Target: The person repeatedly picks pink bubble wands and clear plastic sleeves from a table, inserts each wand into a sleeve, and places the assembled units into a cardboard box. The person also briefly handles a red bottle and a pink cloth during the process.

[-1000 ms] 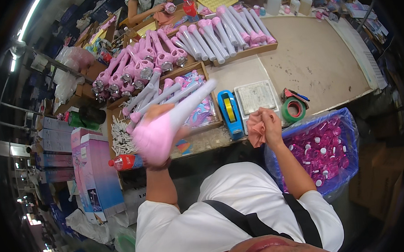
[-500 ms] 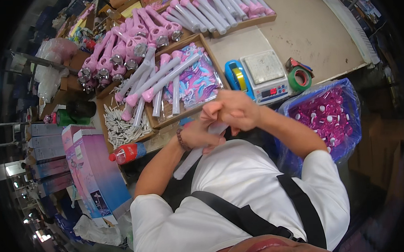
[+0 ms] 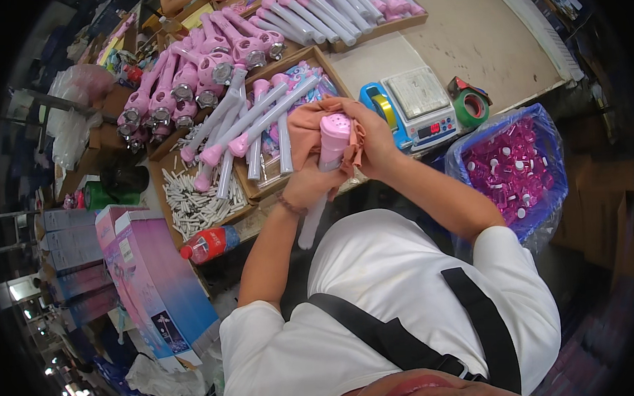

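Observation:
In front of my belly I hold a translucent white tube with a pink perforated end cap (image 3: 334, 134). My left hand (image 3: 309, 185) is wrapped round the tube below the cap, and the tube's lower end slants down past the wrist. My right hand (image 3: 372, 134) grips an orange-brown cloth (image 3: 305, 132) that drapes around and behind the pink cap. The cloth hides part of my right fingers. Just beyond my hands, several similar pink-ended tubes (image 3: 256, 122) lie across a cardboard tray (image 3: 332, 69) of purple and blue printed packets.
Pink wand heads (image 3: 213, 67) are heaped at the back left, near small white sticks (image 3: 195, 204). A red-labelled bottle (image 3: 208, 244) lies left. To the right are a tape dispenser (image 3: 382, 108), a scale (image 3: 424, 113), green tape (image 3: 471, 108) and a blue-lined bin (image 3: 554, 185) of pink bottles.
My hands have moved forward, away from my belly, and the tube stands steeper. The pink cap and spread cloth now show; earlier my closed right hand covered the tube's top.

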Demonstrator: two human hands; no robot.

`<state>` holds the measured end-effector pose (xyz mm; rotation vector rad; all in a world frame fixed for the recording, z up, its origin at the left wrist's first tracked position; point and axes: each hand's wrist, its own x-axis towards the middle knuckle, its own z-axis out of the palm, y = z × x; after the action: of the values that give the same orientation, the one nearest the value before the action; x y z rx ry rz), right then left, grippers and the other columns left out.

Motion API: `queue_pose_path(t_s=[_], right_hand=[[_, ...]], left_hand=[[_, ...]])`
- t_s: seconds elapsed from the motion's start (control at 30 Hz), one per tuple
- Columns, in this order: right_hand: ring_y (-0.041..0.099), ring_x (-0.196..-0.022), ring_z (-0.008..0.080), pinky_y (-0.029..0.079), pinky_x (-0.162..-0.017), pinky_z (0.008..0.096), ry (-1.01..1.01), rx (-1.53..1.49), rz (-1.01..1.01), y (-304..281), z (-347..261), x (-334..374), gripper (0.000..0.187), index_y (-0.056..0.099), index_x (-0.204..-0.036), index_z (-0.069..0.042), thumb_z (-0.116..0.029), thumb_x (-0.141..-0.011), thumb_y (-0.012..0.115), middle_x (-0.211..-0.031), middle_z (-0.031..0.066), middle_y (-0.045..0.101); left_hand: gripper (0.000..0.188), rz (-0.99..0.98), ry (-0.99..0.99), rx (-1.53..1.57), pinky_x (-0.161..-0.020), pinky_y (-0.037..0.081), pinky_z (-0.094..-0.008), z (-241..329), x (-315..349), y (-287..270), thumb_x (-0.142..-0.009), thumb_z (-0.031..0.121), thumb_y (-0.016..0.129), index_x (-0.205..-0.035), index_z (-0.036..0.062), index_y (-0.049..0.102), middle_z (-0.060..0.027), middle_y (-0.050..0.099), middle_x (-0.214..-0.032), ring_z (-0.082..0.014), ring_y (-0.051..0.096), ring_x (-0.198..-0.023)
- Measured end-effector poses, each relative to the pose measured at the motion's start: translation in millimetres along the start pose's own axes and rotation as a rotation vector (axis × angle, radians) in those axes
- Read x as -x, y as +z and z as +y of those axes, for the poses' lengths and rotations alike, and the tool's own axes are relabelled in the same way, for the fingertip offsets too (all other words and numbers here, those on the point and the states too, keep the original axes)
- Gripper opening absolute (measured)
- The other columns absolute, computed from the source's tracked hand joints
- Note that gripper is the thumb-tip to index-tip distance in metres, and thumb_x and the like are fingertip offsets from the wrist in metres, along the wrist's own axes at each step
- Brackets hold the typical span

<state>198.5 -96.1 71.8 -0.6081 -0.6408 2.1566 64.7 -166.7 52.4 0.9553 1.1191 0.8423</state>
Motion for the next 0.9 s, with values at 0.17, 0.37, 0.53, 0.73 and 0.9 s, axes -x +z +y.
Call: queue_pose_path(t_s=[0.17, 0.37, 0.53, 0.73, 0.9], right_hand=[[0.057, -0.089, 0.0111, 0.048, -0.077, 0.0249, -0.249, 0.203, 0.141, -8.3, 15.7, -3.9, 0.035, 0.052, -0.114, -0.003, -0.032, -0.098, 0.041, -0.104, 0.0066, 0.057], [0.058, -0.064, 0.0144, 0.045, -0.049, 0.0272, 0.058, -0.025, 0.084, -34.3, -23.8, -15.5, 0.04, 0.054, -0.1, -0.003, -0.039, -0.098, 0.035, -0.083, 0.008, 0.061], [0.047, -0.036, 0.0173, 0.04, -0.033, 0.0303, -0.002, -0.205, 0.357, -31.1, -32.9, -36.2, 0.049, 0.054, -0.098, -0.006, -0.048, -0.098, 0.028, -0.067, 0.0067, 0.059], [0.056, -0.067, 0.0077, 0.047, -0.056, 0.0216, -0.4, 0.14, 0.213, -26.6, 5.7, -39.1, 0.049, 0.048, -0.107, -0.004, -0.049, -0.098, 0.028, -0.081, 0.0043, 0.057], [0.052, -0.074, 0.0064, 0.044, -0.064, 0.0181, -0.56, 0.484, 0.098, -31.5, 24.0, -46.3, 0.042, 0.044, -0.111, -0.003, -0.043, -0.097, 0.042, -0.086, 0.0038, 0.055]], left_hand=[[0.05, 0.714, 0.41, -0.821, -0.06, 0.052, -0.0367, -34.5, -33.6, 17.3, -0.071, 0.024, 0.078, -0.106, -0.0009, 0.052, -0.0182, 0.064, -0.09, -0.032, 0.066, -0.071], [0.043, 0.378, 0.587, -0.668, -0.052, 0.049, -0.0361, -33.6, -7.9, 24.2, -0.074, 0.019, 0.072, -0.105, 0.0004, 0.049, -0.0122, 0.062, -0.075, -0.0248, 0.062, -0.056], [0.037, 0.32, -0.2, -0.392, -0.063, 0.049, -0.0402, -49.9, 13.7, 29.8, -0.077, 0.02, 0.068, -0.103, -0.0013, 0.052, -0.0167, 0.061, -0.072, -0.0311, 0.063, -0.067], [0.044, 0.761, 0.21, -0.759, -0.063, 0.047, -0.0528, -86.2, -35.8, 47.0, -0.082, 0.027, 0.065, -0.107, -0.0055, 0.047, -0.0303, 0.061, -0.078, -0.0456, 0.061, -0.075], [0.058, 0.686, 0.078, -0.951, -0.064, 0.047, -0.0536, -71.5, -38.7, 56.2, -0.082, 0.024, 0.063, -0.117, -0.0087, 0.031, -0.0341, 0.059, -0.08, -0.0492, 0.059, -0.075]])
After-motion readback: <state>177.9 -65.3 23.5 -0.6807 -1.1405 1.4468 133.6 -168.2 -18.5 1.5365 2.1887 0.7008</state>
